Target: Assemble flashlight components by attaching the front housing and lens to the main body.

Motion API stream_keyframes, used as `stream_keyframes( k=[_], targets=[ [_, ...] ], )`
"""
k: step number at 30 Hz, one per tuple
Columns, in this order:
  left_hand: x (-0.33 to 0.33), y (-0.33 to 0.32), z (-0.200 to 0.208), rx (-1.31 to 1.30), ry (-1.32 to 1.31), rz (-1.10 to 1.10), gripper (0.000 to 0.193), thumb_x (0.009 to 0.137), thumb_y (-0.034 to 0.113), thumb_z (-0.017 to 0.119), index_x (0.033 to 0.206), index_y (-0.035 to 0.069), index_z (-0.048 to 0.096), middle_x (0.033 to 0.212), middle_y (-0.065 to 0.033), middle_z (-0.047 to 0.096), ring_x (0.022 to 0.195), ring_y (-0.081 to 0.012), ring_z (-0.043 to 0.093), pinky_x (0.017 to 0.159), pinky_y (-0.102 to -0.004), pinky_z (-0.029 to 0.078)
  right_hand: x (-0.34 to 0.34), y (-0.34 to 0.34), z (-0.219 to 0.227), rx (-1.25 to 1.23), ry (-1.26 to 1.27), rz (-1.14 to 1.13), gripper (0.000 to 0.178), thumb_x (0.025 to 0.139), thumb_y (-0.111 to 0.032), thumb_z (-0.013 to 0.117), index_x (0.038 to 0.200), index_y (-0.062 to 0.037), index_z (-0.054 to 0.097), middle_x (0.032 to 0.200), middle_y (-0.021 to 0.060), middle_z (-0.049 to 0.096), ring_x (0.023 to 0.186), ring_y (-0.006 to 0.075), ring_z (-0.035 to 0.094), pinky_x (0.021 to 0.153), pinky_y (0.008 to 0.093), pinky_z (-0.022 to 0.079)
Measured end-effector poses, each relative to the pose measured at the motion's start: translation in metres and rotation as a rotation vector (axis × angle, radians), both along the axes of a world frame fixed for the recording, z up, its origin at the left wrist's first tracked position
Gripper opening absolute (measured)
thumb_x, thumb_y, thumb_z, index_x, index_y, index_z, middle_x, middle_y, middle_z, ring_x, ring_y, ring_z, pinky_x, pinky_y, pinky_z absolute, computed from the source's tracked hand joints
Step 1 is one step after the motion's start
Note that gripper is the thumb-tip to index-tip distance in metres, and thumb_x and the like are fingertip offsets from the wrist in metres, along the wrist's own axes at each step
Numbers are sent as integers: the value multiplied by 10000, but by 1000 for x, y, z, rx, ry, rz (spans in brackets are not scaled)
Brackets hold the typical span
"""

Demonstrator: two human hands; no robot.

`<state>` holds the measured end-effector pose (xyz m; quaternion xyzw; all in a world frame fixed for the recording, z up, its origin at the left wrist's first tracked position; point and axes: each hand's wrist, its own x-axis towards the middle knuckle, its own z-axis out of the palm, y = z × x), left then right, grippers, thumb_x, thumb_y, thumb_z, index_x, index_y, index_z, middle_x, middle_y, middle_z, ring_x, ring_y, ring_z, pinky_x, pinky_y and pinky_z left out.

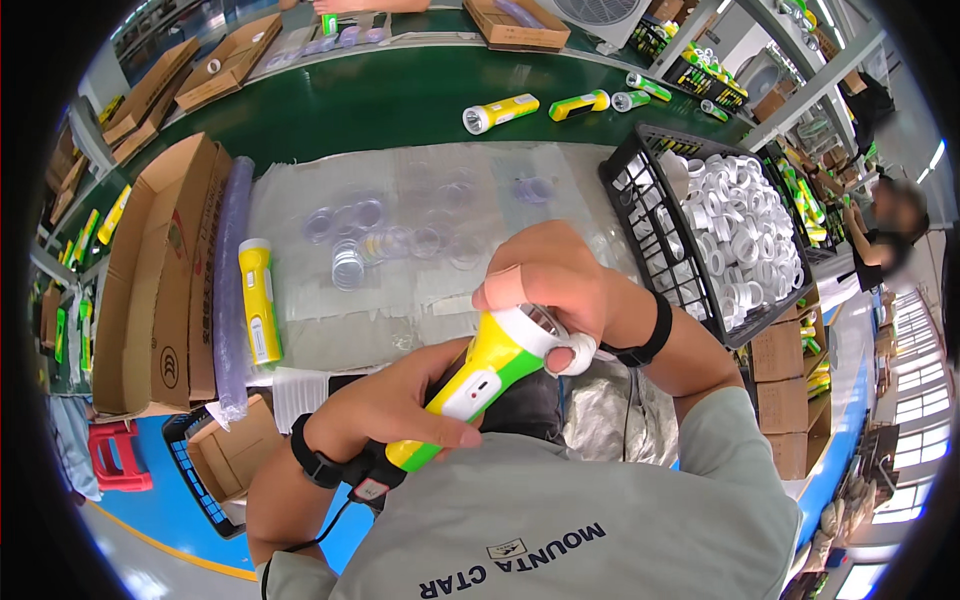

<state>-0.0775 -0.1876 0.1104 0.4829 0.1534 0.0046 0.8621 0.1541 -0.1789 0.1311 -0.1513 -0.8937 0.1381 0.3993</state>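
A yellow and green flashlight (484, 378) is held tilted in front of my chest, its lamp end up and to the right. My left hand (392, 402) wraps round its lower handle, the thumb lying along the near side. Around the white ring (516, 328) at the lamp end, my right hand (548, 268) is closed, with white wrapping on a fingertip. Part of the silvery reflector shows between the fingers. Beyond my hands, several clear round lenses (348, 266) lie on the covered worktop (400, 310). Another yellow and green flashlight (259, 308) lies to the left.
A black basket (690, 290) full of white rings (745, 240) stands on the right. Left are a cardboard box (185, 270) and a clear plastic roll (232, 280). Several flashlights (514, 110) lie on the green belt (370, 110) beyond. Another person's arm (372, 5) shows at the far side.
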Motion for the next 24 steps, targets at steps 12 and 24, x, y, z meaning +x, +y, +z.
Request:
stream_keyframes(
  k=[12, 24],
  targets=[
    [11, -17, 10, 551, 272, 222, 631, 755, 187, 737, 1244, -10, 390, 987, -110, 588, 837, -156, 581, 731, -300, 477, 4, -16, -14, -303, -36, -264, 326, 834, -361, 541, 982, -74, 586, 789, 93, 614, 708, 294, 618, 587, 360, 473],
    [31, -35, 5, 1673, 603, 631, 607, 724, 168, 735, 1244, 36, 450, 916, -113, 561, 763, -258, 573, 650, -351, 472, -14, -37, -38, -892, 794, -91, 790, 820, -574, 590, 1340, -25, 360, 1187, 93, 496, 1052, 204, 512, 924, 338, 401]
  ],
)
